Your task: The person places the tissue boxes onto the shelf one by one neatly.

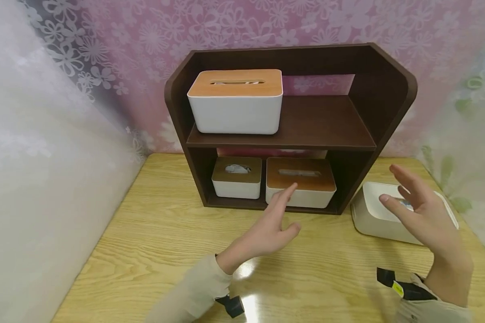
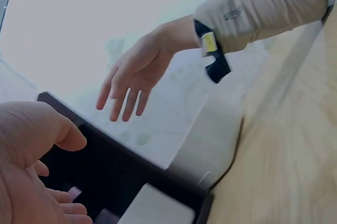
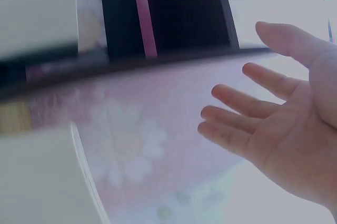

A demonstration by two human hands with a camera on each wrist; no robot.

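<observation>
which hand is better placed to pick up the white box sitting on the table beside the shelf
Right. The right hand hovers open directly over the white box; the left hand is over by the shelf.

Ahead of the left grip (image 1: 268,229) stands a dark brown shelf (image 1: 381,89) holding white tissue boxes (image 1: 236,110) with orange-tan wooden lids. Just beyond the right grip (image 1: 422,211) lies a cream-white box (image 1: 372,220). The worktop (image 1: 153,242) is pale yellow woodgrain; behind, a pink curtain (image 1: 266,22) carries white flower patterns. Both sleeves (image 1: 194,291) are beige.
</observation>
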